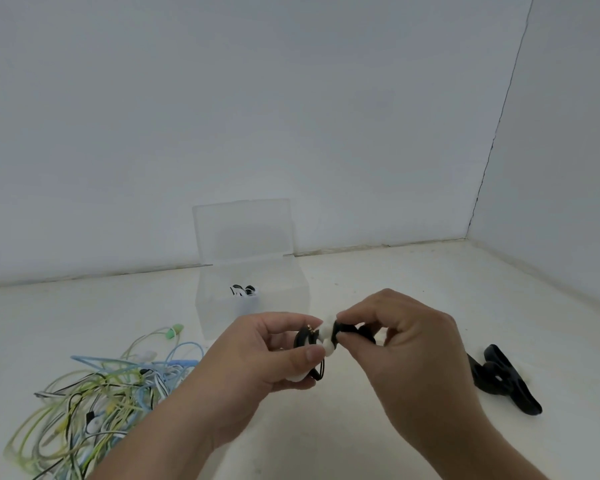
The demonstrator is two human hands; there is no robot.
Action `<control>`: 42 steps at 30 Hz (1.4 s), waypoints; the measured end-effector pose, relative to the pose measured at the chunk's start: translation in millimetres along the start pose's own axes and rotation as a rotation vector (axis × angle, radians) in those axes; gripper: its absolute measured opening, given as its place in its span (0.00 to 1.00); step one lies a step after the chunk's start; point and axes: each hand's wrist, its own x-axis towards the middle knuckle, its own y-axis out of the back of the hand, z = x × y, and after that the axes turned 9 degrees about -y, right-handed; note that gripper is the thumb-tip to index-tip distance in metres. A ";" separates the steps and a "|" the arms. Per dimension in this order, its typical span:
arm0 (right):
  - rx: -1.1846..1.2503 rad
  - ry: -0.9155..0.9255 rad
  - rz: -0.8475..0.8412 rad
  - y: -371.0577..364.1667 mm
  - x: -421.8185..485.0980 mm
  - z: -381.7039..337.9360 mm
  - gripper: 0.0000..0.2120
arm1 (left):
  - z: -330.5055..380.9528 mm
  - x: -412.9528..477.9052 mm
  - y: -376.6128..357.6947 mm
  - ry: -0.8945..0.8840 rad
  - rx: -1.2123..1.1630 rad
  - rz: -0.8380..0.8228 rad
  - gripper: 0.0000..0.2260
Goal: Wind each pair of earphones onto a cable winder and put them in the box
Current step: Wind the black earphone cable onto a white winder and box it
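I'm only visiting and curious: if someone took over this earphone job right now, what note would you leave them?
Left hand: grips the white winder, partly wound.
Right hand: pinches the black cable at the winder.
The clear box stands behind the hands with its lid up.
Done: one wound pair is in the box.
Left: finish this pair and box it, then the tangle of earphones at front left.
Black clip-like pieces lie on the right.
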 end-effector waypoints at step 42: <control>0.179 -0.044 -0.264 8.2 -0.4 -14.8 0.17 | -11.2 3.5 -14.3 -0.195 -0.240 0.115 0.23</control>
